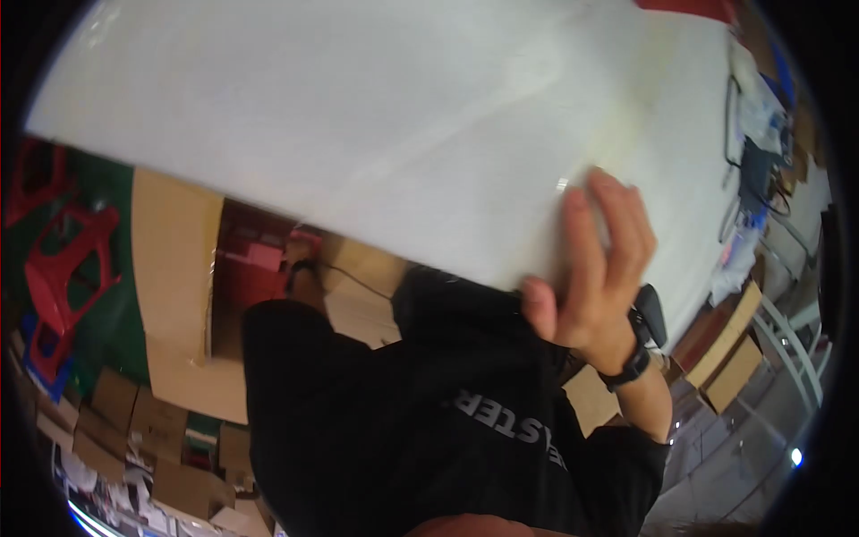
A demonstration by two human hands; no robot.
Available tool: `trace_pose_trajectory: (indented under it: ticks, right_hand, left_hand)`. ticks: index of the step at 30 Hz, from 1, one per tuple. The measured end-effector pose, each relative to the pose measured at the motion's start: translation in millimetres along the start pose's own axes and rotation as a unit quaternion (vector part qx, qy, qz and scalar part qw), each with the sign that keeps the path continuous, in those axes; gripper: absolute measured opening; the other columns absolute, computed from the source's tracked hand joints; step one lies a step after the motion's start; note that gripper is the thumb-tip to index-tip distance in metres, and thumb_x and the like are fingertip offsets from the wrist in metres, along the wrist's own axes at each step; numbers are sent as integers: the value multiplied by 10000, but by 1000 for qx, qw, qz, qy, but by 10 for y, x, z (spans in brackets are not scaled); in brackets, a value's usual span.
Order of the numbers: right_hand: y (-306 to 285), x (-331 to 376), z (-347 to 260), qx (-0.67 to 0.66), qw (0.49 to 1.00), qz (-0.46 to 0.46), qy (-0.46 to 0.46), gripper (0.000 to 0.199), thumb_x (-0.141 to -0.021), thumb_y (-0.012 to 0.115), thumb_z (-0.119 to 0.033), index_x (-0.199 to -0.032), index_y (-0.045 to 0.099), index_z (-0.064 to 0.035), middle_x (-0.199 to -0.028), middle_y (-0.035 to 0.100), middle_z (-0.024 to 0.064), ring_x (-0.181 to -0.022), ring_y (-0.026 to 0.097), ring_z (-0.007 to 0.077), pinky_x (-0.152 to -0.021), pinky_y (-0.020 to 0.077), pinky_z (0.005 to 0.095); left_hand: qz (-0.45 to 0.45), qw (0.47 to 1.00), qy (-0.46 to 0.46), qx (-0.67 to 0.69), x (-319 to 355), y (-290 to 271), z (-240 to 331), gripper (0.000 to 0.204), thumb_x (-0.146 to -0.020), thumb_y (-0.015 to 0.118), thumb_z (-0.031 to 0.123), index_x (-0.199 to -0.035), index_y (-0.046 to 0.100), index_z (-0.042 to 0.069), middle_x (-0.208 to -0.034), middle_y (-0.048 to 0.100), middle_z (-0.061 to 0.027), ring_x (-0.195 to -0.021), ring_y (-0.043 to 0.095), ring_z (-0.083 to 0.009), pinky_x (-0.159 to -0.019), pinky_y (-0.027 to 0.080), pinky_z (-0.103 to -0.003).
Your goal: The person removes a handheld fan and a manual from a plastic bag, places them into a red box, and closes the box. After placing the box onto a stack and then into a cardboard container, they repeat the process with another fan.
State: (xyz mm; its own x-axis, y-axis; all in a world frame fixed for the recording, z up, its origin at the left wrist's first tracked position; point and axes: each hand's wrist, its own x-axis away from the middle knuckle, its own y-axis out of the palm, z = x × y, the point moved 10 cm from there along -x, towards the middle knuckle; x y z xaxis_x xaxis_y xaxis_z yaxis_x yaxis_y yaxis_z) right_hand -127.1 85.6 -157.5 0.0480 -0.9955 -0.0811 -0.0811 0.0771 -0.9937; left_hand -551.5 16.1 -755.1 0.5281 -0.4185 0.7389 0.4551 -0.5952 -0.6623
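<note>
A big white flat sheet (376,134) fills the upper part of the head view, tilted down toward the right. My right hand (595,268) grips its lower edge, fingers spread over the front face and thumb under the edge. A black watch (642,340) sits on that wrist. My black shirt with pale lettering (403,412) shows below the sheet. My left hand is not visible anywhere.
A tall open cardboard box (174,286) stands at lower left, with red things inside it. Red plastic frames (67,268) lie on a green floor at far left. Several small cardboard boxes (134,421) lie below. Cables and bags (756,143) clutter the right side, near more boxes (729,362).
</note>
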Motion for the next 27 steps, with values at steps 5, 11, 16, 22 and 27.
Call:
trace_pose_trajectory:
  ticks: [5,11,16,22,27]
  right_hand:
    - [38,-12,-19,37,999,-15,-3,633,-969,489,-419,-1289,566,122,-1334,518,318,-1224,495,458,-1070,398,540]
    - [138,-24,101,34,999,-20,15,612,-964,497,-416,-1296,576,93,-1344,522,304,-1229,494,443,-1064,401,548]
    - [-48,8,86,-53,996,63,32,599,-915,583,-396,-1295,581,66,-1365,530,254,-1229,500,414,-1070,383,575]
    - [-30,63,56,-81,991,101,45,577,-885,634,-366,-1288,587,44,-1376,520,234,-1263,483,386,-1117,326,573]
    - [-142,39,-14,-101,981,159,37,573,-902,623,-377,-1299,577,33,-1390,503,229,-1279,476,361,-1117,335,556]
  left_hand:
    - [-2,983,-13,-185,-418,237,12,642,-912,620,501,-1349,562,35,-1380,570,-223,-1234,588,-341,-972,501,-503]
    - [-181,926,86,319,-930,990,-503,707,-902,657,479,-1342,516,-56,-1309,609,-257,-1151,610,-352,-948,520,-415]
    - [6,941,150,304,-565,-81,5,610,-866,762,352,-1309,509,18,-1178,648,-200,-1015,639,-307,-781,565,-427]
    - [-44,891,191,409,645,-1148,439,603,-872,763,369,-1344,481,119,-1173,617,-86,-1001,598,-202,-609,525,-364]
    - [49,866,289,406,1035,-2535,158,557,-931,677,414,-1365,512,106,-1320,567,-53,-1142,567,-218,-763,525,-358]
